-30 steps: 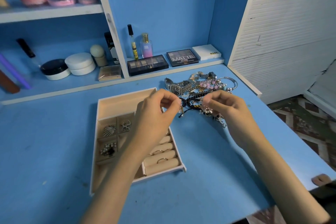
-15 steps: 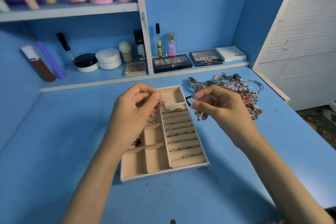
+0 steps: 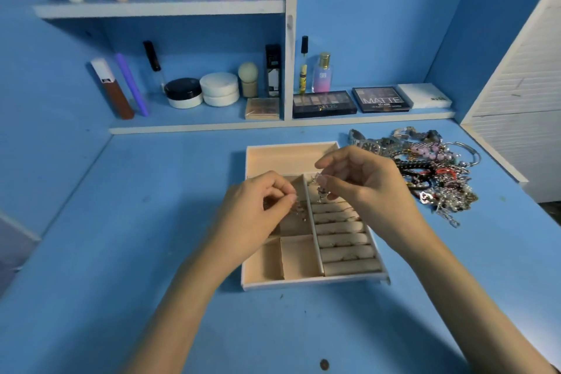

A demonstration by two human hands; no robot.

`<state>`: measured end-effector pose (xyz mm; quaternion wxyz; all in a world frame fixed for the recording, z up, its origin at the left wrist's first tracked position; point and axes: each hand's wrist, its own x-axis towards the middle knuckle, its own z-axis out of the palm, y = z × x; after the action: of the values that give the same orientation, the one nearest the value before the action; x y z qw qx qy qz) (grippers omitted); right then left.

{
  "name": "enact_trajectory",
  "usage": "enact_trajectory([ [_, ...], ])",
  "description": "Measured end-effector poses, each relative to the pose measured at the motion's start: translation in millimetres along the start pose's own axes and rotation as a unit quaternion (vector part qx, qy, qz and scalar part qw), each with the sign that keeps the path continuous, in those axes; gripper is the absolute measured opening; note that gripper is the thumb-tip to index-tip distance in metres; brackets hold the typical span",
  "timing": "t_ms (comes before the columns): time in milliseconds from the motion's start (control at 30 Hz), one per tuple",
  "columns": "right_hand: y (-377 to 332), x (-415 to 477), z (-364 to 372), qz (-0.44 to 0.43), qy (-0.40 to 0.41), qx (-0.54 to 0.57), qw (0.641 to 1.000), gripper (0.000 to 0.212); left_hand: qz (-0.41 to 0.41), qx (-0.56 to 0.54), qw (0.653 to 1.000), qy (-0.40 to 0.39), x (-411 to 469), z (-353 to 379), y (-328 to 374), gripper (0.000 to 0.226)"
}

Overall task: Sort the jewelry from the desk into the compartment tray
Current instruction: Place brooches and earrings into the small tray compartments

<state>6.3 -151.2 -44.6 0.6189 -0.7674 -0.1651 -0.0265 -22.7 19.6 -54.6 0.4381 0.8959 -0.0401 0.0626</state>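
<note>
Blue desk (image 3: 91, 252), blue wall (image 3: 379, 24), white shelf (image 3: 158, 7)

Two hands (image 3: 252, 212) (image 3: 373, 191), one compartment tray (image 3: 285, 158), one jewelry heap (image 3: 437, 179), two eyeshadow palettes (image 3: 324, 103) (image 3: 381, 99), two round jars (image 3: 183, 92) (image 3: 220, 88)

Jewelry pile (image 3: 437, 182) beside tray (image 3: 288, 158) (right side)

On the blue desk (image 3: 121, 252) a tray (image 3: 303, 282) is set beneath the left hand (image 3: 258, 212), and jewelry (image 3: 437, 179) is heaped just beyond and right of the right hand (image 3: 373, 188)
</note>
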Motion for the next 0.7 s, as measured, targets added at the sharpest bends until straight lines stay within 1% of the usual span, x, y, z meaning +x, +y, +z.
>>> enact_trajectory([
  [167,-3,1,3,0.001,-0.008,-0.003,1.0,0.019,0.024,0.081,0.996,-0.026,-2,-1,-5,0.002],
  [267,-5,1,6,0.0,-0.016,-0.013,1.0,0.018,0.066,0.172,0.982,-0.029,-1,-1,-9,0.01],
  [367,-5,1,8,0.0,-0.027,-0.029,0.999,0.019,0.084,0.205,0.975,-0.036,-3,-1,-11,0.011],
  [433,-4,0,11,-0.002,-0.033,-0.034,0.999,0.021,0.089,0.199,0.976,-0.029,-5,-1,-14,0.009],
  [467,-3,0,12,-0.003,-0.037,-0.038,0.999,0.022,0.087,0.186,0.979,-0.012,-5,-1,-15,0.009],
  [600,0,-1,17,-0.003,-0.065,-0.074,0.995,0.021,0.053,0.09,0.99,0.093,0,1,-22,0.013],
  [700,0,-3,20,-0.013,-0.095,-0.115,0.989,0.021,0.037,0.028,0.989,0.139,3,1,-26,0.019],
])
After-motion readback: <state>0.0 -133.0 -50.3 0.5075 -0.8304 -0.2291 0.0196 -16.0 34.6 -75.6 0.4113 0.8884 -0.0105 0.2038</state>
